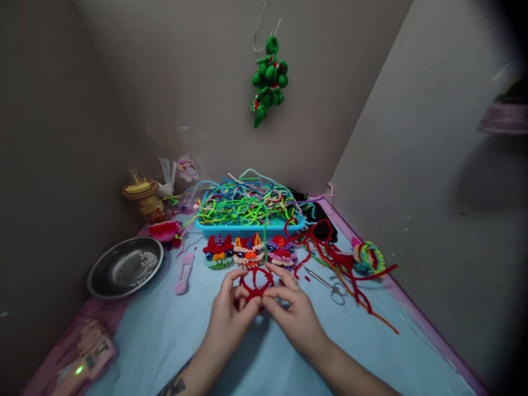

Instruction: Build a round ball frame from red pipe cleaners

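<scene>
Between both hands I hold a red pipe-cleaner ring (254, 278) with spokes across its inside, just above the blue table cover. My left hand (233, 302) grips its left side, the thumb and fingers bent round the edge. On the opposite side my right hand (291, 300) pinches the lower right of the ring, its forefinger along the top. Fingers hide part of the lower rim. Just beyond the hands stand three colourful pipe-cleaner animal heads, one red and green (218, 253), one cream and orange (248, 252), one purple and red (282, 253).
A blue tray (247, 226) heaped with pipe cleaners stands at the back. To the right lie scissors (328, 285), loose red pipe cleaners (342, 256) and a multicoloured piece (370, 258). A metal bowl (119, 269) with small white bits and a pink pin-shaped item (185, 274) are left.
</scene>
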### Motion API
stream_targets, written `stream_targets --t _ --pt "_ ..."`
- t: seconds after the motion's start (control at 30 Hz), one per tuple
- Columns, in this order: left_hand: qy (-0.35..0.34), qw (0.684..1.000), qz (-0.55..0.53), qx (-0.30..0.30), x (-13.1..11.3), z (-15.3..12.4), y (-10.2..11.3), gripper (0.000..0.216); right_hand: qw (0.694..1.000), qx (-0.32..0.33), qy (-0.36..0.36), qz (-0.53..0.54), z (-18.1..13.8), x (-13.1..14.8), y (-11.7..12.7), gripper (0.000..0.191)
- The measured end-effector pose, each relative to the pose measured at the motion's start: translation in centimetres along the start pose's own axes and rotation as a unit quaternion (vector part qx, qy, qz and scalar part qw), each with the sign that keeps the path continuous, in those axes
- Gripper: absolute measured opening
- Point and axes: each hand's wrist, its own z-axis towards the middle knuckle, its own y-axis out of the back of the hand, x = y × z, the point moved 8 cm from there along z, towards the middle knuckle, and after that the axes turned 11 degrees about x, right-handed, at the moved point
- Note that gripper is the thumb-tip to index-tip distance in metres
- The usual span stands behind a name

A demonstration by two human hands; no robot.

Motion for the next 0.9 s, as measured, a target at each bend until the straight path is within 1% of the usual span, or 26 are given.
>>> stream_targets --t 0.1,0.2,0.33,0.47,0.77,0.9 --pt "0.006 1.0 0.007 -0.002 -0.1 0.1 0.0 0.042 0.999 -0.021 0.02 -0.022 -0.1 0.4 0.4 0.013" --pt "0.009 1.0 0.022 0.0 0.0 0.2 0.1 0.042 0.999 -0.028 0.014 -0.017 -0.2 0.3 0.6 0.012" --pt "0.004 0.999 0.043 0.001 0.3 0.3 0.2 0.042 1.0 -0.018 0.0 -0.005 0.0 0.0 0.4 0.013" --pt "0.007 0.999 0.042 0.0 0.5 0.2 0.2 0.044 1.0 -0.014 -0.009 0.001 0.1 -0.1 0.2 0.014" --pt "0.01 0.999 0.039 0.002 0.6 0.2 0.3 0.045 0.996 0.017 -0.042 0.079 0.3 -0.8 -0.4 0.017" --pt "0.029 0.999 0.012 0.007 0.5 0.2 0.1 0.05 0.998 0.016 -0.032 0.056 0.5 -0.6 0.0 0.021"
